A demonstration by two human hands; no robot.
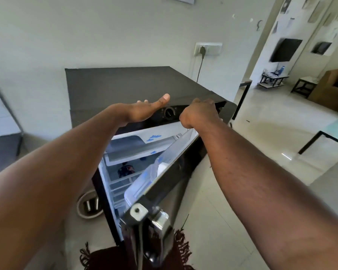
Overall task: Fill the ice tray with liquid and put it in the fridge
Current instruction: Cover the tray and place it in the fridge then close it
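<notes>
A small black fridge (113,86) stands against the wall, seen from above. Its door (170,184) is swung partly open toward me. My right hand (200,113) is closed over the top edge of the door near the fridge's upper right corner. My left hand (144,111) hovers flat, fingers apart and empty, over the front top edge beside a round dial (169,112). Inside, a white freezer compartment flap (139,147) with blue marks and wire shelves with a dark can (126,170) are visible. No ice tray is visible.
A white bowl holding two steel cups (90,205) sits on the floor left of the fridge. A maroon fringed mat (109,258) lies at my feet. A plug and cord (202,53) hang behind the fridge. Tables and a sofa (332,88) stand at the right.
</notes>
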